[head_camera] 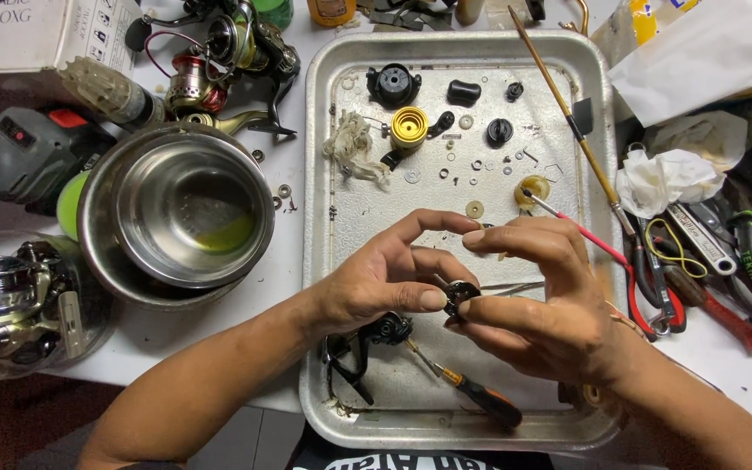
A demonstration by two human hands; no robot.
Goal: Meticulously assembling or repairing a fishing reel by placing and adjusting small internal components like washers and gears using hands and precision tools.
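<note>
Both my hands meet over a metal tray [324, 148]. My left hand [385, 278] pinches a small black round part [461, 294] between thumb and fingers. My right hand [541, 296] grips the same part from the other side, its index finger reaching toward my left index fingertip. Under my hands lie a black reel body piece [367, 344] and a small orange-handled screwdriver [480, 396]. Scattered on the tray's far half are a yellow spool piece [409, 127], black caps, and several tiny washers and screws.
A steel bowl [180, 213] holding yellowish liquid stands left of the tray, with fishing reels [219, 61] behind it and another reel [10, 305] in a clear tub. A thin brush [567, 113] and a pink brush [580, 226] cross the tray's right side. Pliers, cutters and tissue lie at the right.
</note>
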